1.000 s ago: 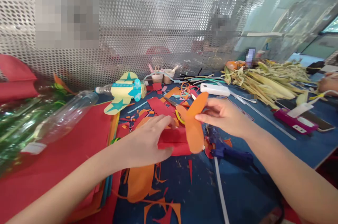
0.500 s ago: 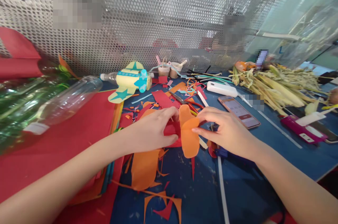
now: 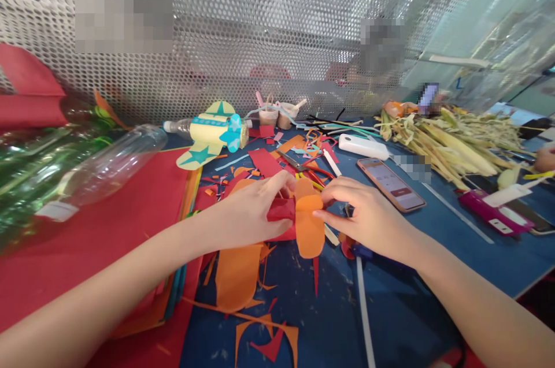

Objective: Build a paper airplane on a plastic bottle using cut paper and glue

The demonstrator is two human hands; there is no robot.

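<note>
Cutout [image 3: 310,235], between left hand [image 3: 255,206] and right hand [image 3: 368,212]

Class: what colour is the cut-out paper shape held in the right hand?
The cut-out paper shape is plain orange; it shows in the head view.

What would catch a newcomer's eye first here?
Probably the bright orange cutout at the centre, pinched in the right hand up against the red piece that the left hand holds. Next, likely the bottle dressed as a yellow plane with blue stars, lying behind the left hand. After that, the heap of pale dry husks at the far right of the blue table.
</note>
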